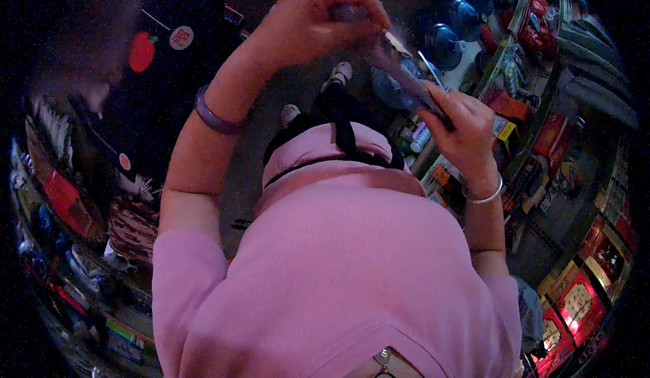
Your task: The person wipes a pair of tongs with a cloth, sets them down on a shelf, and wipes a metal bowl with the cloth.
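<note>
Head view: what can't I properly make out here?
All in the head view:
Long strip: blurred; one end hidden by the right hand.
Left hand: grip lost in blur and shadow.
Goods at right: too small and dark.
Pink shirt: cut off by the bottom edge.

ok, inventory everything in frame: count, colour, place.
long narrow item: 1, greyish, upper centre
rounded containers: several, blue, upper right
rounded patch: 1, red, upper left
disc: 1, whitish, upper left
boxes: several, reddish, right side
other clutter: too dark to count
bangle: 1, purplish, left wrist
bracelet: 1, silvery, right wrist
shoes: 2, pale, upper centre
top: 1, pink, lower centre
left hand: 1, bare, upper centre
right hand: 1, bare, upper right, gripping item
</note>
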A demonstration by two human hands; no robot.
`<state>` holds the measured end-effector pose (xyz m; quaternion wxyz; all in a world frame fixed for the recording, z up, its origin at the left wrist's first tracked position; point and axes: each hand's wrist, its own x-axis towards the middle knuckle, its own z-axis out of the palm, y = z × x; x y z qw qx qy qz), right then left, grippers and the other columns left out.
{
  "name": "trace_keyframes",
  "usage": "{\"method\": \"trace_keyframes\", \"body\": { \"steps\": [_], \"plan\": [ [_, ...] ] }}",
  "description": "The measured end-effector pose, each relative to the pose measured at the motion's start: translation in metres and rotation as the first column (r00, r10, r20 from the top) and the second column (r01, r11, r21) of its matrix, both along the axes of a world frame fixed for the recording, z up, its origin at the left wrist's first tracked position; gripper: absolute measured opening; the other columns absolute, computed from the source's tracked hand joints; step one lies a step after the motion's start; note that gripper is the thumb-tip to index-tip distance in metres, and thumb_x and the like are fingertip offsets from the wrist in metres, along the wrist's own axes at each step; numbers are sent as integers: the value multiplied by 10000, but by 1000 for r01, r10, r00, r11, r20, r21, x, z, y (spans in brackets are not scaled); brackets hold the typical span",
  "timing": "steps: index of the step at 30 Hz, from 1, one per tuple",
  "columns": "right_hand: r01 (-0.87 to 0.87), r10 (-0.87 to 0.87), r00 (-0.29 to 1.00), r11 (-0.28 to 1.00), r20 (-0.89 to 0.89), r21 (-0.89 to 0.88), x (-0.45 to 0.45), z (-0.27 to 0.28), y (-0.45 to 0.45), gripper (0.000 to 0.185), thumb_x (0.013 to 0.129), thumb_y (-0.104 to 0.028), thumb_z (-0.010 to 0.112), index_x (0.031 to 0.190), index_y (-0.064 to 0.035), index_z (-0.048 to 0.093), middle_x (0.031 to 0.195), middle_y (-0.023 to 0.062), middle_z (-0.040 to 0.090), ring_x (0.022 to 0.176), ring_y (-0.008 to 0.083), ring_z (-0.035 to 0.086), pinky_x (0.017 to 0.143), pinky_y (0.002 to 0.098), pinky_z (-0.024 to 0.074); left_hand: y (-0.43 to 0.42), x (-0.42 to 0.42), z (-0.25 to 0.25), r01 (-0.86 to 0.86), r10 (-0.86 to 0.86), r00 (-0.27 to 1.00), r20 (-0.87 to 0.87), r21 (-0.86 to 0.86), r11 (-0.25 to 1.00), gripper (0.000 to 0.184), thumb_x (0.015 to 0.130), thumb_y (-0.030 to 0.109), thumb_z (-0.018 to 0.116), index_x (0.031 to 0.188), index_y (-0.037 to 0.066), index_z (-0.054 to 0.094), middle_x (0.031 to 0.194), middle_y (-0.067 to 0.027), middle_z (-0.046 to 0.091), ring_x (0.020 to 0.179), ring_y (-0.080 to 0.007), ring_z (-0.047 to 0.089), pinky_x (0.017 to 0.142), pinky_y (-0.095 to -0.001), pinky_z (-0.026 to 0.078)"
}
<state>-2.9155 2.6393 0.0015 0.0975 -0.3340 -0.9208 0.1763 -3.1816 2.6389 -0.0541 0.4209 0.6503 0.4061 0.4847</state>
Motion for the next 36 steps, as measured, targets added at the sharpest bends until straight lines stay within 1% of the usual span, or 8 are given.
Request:
{"method": "trace_keyframes", "body": {
  "steps": [2, 7, 15, 18, 21, 29, 32, 36],
  "plan": [
    [17, -19, 999, 999, -48, -42, -3, 1, -1, 346, 692, -136, 699, 1025, -84, 620, 700, 94, 610, 576, 255, 584, 534, 338, 468, -7, 1, -5, 0, 110, 943, 313, -331, 944, 152, 809, 131, 638, 933, 43, 642, 866, -6, 630, 737, -88, 566, 630, -211, 468],
    [217, -236, 958, 968, -164, -126, -4, 2, -3, 358, 710, -96, 707, 1046, -19, 610, 785, 89, 641, 641, 149, 581, 575, 269, 461, -11, 14, -15, -91, 417, 714, 563, -515, 852, 207, 808, 112, 630, 994, 21, 623, 880, -46, 633, 727, -111, 589, 646, -235, 495],
    [298, -375, 906, 895, -196, -332, -5, 3, -8, 361, 734, -134, 699, 1060, -13, 601, 775, 108, 644, 633, 158, 603, 597, 276, 472, -13, 35, 0, 0, 498, 361, 788, -534, 845, 246, 765, 31, 642, 1005, -6, 599, 904, -95, 634, 769, -157, 622, 701, -278, 522],
    [302, -396, 895, 876, -204, -376, -6, 1, -10, 366, 737, -139, 699, 1060, 0, 597, 773, 108, 644, 631, 146, 596, 596, 269, 469, -10, 30, -8, 101, 403, 378, 833, -470, 877, 376, 886, 219, 493, 1184, -10, 488, 1029, -125, 604, 936, -203, 595, 838, -320, 484],
    [273, -384, 895, 874, -228, -402, -7, -2, -10, 362, 752, -115, 681, 1076, 14, 587, 784, 74, 625, 644, 112, 563, 593, 242, 449, -9, 30, 2, 146, 378, 262, 888, -424, 894, 365, 859, 154, 532, 1181, -8, 477, 1024, -124, 603, 920, -210, 602, 804, -331, 502],
    [271, -342, 900, 925, -271, -266, -19, -8, -15, 359, 776, -68, 652, 1113, 23, 570, 772, -17, 573, 651, 49, 480, 577, 187, 401, -7, 54, 16, -70, 513, 347, 785, -523, 849, 312, 777, 26, 623, 1074, -1, 532, 895, -86, 615, 779, -154, 605, 671, -271, 510],
    [373, -465, 859, 856, -216, -359, -29, 0, -12, 370, 730, -144, 701, 1055, -1, 597, 822, 136, 649, 672, 162, 615, 616, 276, 481, -15, 78, 14, -100, 533, 392, 750, -542, 835, 266, 751, 0, 642, 1003, 11, 558, 877, -100, 625, 755, -169, 620, 694, -293, 523],
    [321, -398, 892, 891, -214, -321, -33, 2, -17, 357, 736, -128, 690, 1062, -14, 598, 806, 127, 645, 667, 163, 605, 625, 278, 481, -6, 66, 6, -213, 527, 363, 769, -482, 850, 289, 795, 11, 587, 1077, 15, 525, 919, -108, 614, 781, -196, 619, 708, -315, 530]
  ]
}}
